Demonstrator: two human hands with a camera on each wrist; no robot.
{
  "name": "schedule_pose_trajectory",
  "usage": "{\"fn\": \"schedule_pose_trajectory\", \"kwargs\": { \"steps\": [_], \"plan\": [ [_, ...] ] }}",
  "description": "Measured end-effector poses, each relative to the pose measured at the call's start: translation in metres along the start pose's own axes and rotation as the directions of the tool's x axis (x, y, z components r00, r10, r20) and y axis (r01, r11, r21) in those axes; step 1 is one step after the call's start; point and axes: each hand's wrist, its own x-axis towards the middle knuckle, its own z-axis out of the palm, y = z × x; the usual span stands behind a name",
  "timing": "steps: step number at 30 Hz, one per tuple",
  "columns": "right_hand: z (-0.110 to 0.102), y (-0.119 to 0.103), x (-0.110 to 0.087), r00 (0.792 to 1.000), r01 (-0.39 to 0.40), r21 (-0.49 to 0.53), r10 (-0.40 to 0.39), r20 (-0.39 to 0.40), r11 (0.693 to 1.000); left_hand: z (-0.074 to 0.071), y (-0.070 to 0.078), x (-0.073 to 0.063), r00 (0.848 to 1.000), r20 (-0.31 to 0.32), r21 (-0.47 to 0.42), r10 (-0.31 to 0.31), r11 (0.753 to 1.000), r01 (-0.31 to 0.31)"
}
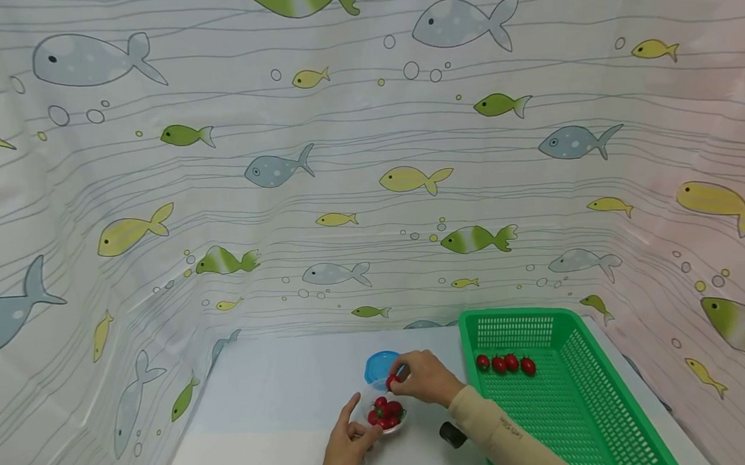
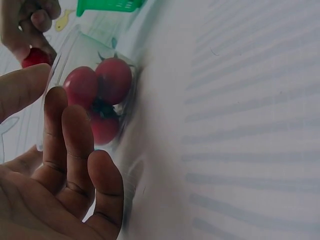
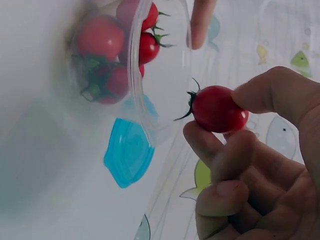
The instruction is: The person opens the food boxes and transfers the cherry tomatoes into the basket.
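A clear plastic bowl (image 1: 365,403) stands on the white table with several red cherry tomatoes (image 1: 386,413) in it, some with green stems. My left hand (image 1: 350,440) is at the bowl's near left side, its fingers loosely bent beside the wall; contact is hard to make out. Above the bowl's far right rim, my right hand (image 1: 423,379) pinches one cherry tomato (image 3: 219,109) between thumb and fingers, stem toward the bowl. Just behind the bowl lies a blue lid (image 1: 381,366), partly hidden by the right hand in the head view.
To the right a large green plastic basket (image 1: 566,420) holds several cherry tomatoes (image 1: 511,363) in a row near its far left corner. A small black object (image 1: 452,434) shows beside the right sleeve. A fish-patterned sheet (image 1: 370,190) surrounds the white table (image 1: 261,403).
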Motion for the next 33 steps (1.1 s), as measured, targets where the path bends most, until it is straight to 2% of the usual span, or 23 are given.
{"fn": "schedule_pose_trajectory", "kwargs": {
  "steps": [6,12,18,25,33],
  "plan": [
    [-0.012,0.005,-0.007,0.999,0.039,-0.004,-0.039,-0.001,0.999,0.001,0.001,-0.001,1.000,-0.004,0.005,0.000,1.000,0.000],
    [-0.027,0.007,-0.014,0.997,0.059,-0.022,-0.060,-0.045,0.998,0.000,0.002,-0.001,1.000,-0.011,0.013,-0.022,1.000,0.022],
    [-0.046,0.008,-0.017,0.994,0.017,-0.025,-0.020,-0.103,1.000,0.000,0.002,-0.001,1.000,-0.014,0.018,-0.028,0.999,0.028],
    [-0.071,0.004,-0.026,0.976,0.011,0.050,0.001,-0.216,0.999,0.001,0.002,0.000,1.000,-0.014,0.019,-0.024,1.000,0.025],
    [-0.095,0.020,-0.037,0.958,-0.021,0.110,0.051,-0.283,0.994,-0.001,0.001,0.001,1.000,0.000,-0.002,-0.016,1.000,0.016]
  ]
}}
